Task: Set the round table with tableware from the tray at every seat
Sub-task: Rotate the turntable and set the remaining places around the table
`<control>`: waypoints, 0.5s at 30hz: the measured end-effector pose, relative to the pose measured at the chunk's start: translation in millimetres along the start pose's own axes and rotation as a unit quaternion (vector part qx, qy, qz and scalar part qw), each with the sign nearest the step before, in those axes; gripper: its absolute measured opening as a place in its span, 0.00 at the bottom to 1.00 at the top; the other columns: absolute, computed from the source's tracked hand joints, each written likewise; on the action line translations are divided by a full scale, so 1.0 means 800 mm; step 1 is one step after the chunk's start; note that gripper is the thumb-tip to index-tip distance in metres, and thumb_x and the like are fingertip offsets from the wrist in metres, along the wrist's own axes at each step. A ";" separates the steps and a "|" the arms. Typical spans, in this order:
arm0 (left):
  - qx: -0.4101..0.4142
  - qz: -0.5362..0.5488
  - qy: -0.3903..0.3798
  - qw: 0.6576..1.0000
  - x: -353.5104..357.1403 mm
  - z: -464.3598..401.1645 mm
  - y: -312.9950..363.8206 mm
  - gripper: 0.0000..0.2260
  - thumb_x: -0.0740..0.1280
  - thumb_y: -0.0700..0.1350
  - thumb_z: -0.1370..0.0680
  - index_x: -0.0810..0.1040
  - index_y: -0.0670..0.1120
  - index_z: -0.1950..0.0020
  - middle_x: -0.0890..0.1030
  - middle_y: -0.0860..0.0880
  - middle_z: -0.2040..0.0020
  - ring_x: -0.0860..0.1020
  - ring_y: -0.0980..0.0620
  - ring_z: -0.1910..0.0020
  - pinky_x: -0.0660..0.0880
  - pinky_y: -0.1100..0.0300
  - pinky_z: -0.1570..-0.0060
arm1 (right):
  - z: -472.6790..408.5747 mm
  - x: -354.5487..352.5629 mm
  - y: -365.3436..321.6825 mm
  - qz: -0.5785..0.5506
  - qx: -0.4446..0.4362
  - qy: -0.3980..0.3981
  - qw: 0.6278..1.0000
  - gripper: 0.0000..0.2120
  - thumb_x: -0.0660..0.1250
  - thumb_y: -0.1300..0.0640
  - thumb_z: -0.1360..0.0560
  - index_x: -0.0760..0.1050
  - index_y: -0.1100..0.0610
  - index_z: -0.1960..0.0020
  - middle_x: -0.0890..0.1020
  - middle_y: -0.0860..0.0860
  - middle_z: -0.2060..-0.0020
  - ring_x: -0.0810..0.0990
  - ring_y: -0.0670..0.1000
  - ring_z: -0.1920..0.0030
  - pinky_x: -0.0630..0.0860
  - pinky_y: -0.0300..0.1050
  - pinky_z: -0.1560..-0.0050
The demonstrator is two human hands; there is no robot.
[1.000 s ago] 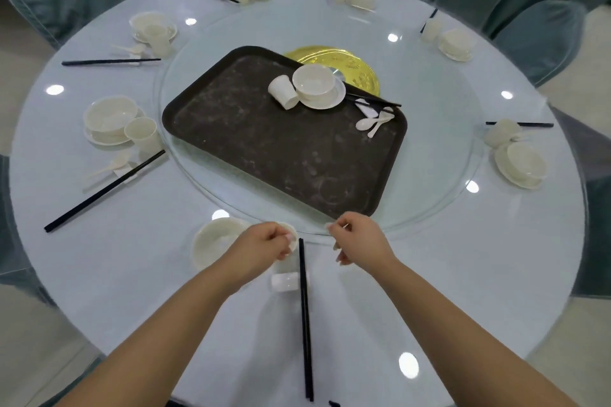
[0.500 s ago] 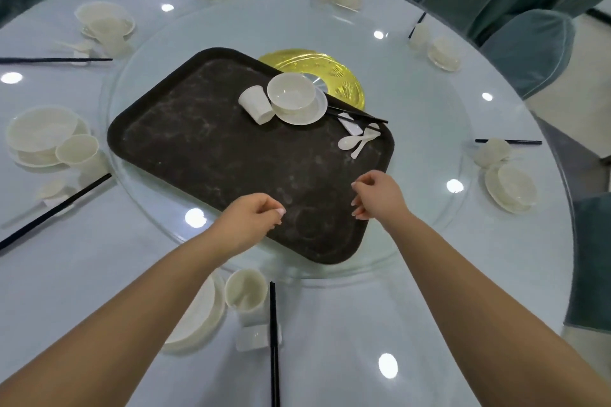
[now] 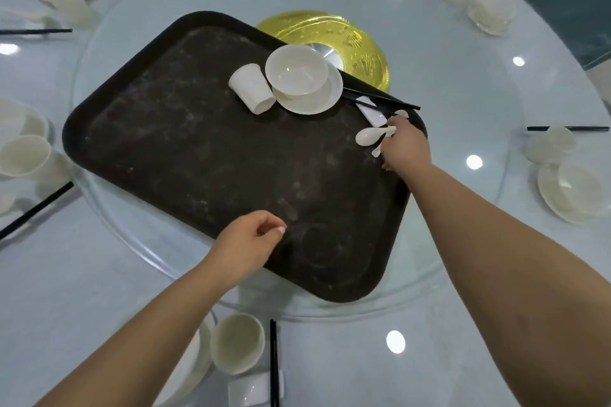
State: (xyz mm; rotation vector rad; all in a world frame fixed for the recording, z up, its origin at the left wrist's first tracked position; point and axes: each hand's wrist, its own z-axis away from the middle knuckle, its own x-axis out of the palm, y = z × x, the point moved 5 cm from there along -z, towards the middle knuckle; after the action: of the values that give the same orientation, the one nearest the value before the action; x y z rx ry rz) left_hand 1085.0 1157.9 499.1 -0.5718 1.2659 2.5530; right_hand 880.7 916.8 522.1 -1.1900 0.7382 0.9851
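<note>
Your right hand pinches the handle of a white ceramic spoon at the right edge of the dark rectangular tray. Your left hand hovers loosely curled and empty over the tray's near edge, well apart.

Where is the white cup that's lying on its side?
The cup lies tipped over on the dark tray, toward its far side, just left of the bowl sitting on a saucer.
</note>
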 end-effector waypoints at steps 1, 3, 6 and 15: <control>-0.002 0.002 -0.001 1.000 0.000 -0.001 -0.002 0.03 0.66 0.49 0.21 0.79 0.57 0.52 0.82 0.57 0.56 0.79 0.58 0.53 0.77 0.59 0.50 | -0.006 0.001 -0.001 0.029 -0.001 -0.007 1.000 0.21 0.57 0.65 0.24 0.69 0.55 0.32 0.79 0.59 0.43 0.81 0.62 0.48 0.79 0.56 0.45; 0.000 0.006 0.002 1.000 0.001 -0.002 -0.005 0.04 0.66 0.50 0.21 0.79 0.58 0.53 0.82 0.58 0.56 0.79 0.59 0.53 0.78 0.58 0.50 | -0.014 0.002 -0.003 0.060 -0.001 -0.026 0.998 0.18 0.57 0.65 0.23 0.71 0.57 0.35 0.80 0.59 0.46 0.80 0.61 0.49 0.79 0.55 0.46; 0.010 0.003 0.014 1.000 0.003 0.002 -0.008 0.04 0.66 0.50 0.21 0.80 0.58 0.53 0.82 0.59 0.56 0.80 0.60 0.54 0.78 0.59 0.51 | -0.017 0.003 -0.003 0.075 -0.010 -0.033 0.997 0.11 0.58 0.63 0.23 0.73 0.59 0.43 0.81 0.59 0.51 0.81 0.61 0.52 0.79 0.53 0.48; 0.029 0.061 0.021 0.997 0.009 0.034 0.013 0.06 0.66 0.45 0.21 0.81 0.56 0.52 0.83 0.57 0.54 0.79 0.60 0.52 0.75 0.65 0.51 | 0.058 0.008 -0.001 -0.084 -0.042 0.003 0.996 0.05 0.66 0.51 0.23 0.73 0.49 0.57 0.81 0.50 0.62 0.80 0.53 0.62 0.76 0.46 0.59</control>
State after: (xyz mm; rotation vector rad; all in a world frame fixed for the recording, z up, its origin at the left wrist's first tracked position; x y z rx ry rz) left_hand 1068.5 1173.4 518.3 -0.5561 1.4263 2.6049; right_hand 883.0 963.2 527.6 -1.3061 0.5943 0.8795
